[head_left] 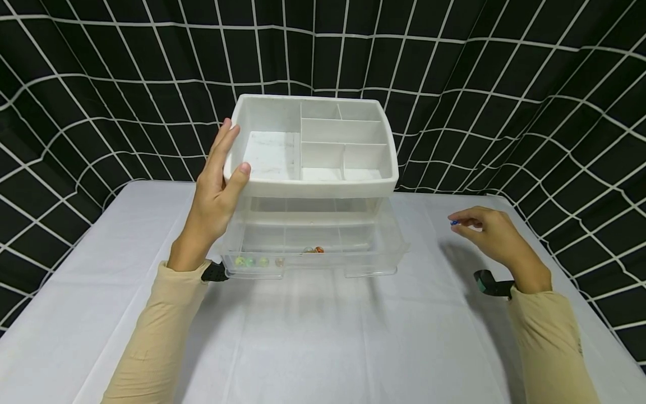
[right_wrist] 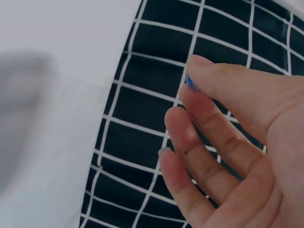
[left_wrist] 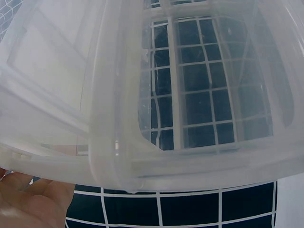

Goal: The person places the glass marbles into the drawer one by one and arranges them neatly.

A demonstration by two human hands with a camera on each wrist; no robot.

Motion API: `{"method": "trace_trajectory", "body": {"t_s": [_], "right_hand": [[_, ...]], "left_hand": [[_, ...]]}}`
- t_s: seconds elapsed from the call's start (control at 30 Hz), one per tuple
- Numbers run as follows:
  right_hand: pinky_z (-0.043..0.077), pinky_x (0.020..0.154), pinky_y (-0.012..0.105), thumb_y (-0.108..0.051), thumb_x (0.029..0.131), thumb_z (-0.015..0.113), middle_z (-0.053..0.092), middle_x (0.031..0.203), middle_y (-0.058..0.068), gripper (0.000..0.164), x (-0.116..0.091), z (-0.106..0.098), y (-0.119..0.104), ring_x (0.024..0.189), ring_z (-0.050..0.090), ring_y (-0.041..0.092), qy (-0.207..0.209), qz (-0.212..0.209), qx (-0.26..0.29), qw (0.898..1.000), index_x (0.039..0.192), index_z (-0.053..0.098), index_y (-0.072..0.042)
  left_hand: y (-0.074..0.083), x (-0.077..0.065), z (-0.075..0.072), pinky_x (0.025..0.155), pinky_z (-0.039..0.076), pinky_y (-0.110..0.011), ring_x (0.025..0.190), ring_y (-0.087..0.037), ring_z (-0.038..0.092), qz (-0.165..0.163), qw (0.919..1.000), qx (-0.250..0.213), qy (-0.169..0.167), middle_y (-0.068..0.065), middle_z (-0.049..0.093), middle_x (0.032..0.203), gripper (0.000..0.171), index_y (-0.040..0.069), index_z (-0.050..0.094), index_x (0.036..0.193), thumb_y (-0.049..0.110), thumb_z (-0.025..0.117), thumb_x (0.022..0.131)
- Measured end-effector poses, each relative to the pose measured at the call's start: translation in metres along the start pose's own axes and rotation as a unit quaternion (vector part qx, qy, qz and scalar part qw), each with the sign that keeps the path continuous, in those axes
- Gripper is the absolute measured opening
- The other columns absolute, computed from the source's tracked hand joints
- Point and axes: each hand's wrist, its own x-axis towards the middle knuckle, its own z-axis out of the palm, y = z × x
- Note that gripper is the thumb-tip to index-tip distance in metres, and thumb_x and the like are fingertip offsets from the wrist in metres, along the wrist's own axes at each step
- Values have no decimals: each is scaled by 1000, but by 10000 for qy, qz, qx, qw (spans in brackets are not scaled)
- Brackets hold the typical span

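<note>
A white desktop organizer (head_left: pixel 323 189) with a compartmented top stands at the middle of the table. Below its top, a clear drawer (head_left: pixel 370 262) is pulled out toward me. Several pale marbles (head_left: pixel 250 262) lie along its front left, and an orange marble (head_left: pixel 319 250) is farther in. My left hand (head_left: pixel 214 196) rests on the organizer's left side, fingers straight along the wall and thumb at the front corner of the rim. Off to the right, above the table, my right hand (head_left: pixel 492 233) pinches a small blue marble (right_wrist: pixel 190 81) between thumb and index finger; the fingertips hide most of it.
A white cloth covers the table (head_left: pixel 313 348). Black fabric with a white grid (head_left: pixel 429 67) rises behind the organizer and along both sides. The organizer's top has one large compartment (head_left: pixel 272 154) on the left and several smaller ones on the right.
</note>
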Motion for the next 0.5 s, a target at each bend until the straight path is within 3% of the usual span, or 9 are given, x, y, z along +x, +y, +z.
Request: {"method": "trace_trajectory", "body": {"t_s": [0.23,0.5], "right_hand": [[43,76,10,-11,90,71,74,99,11,17,1,0,-12,86,49,-16,125,-205,-20,9997,107,76,-7],[46,80,17,-11,90,71,74,100,9,19,3,-4,-26,89,60,3,154,-316,-121,9993,108,75,-8]], "left_hand": [[0,0,0,124,22,-42,153,-8,17,24,10000,-37,14,5,19,166,57,7,32,155,10,48,101],[1,0,0,124,22,-41,153,-8,17,1,10000,-16,13,6,19,166,57,8,32,155,10,49,101]]}}
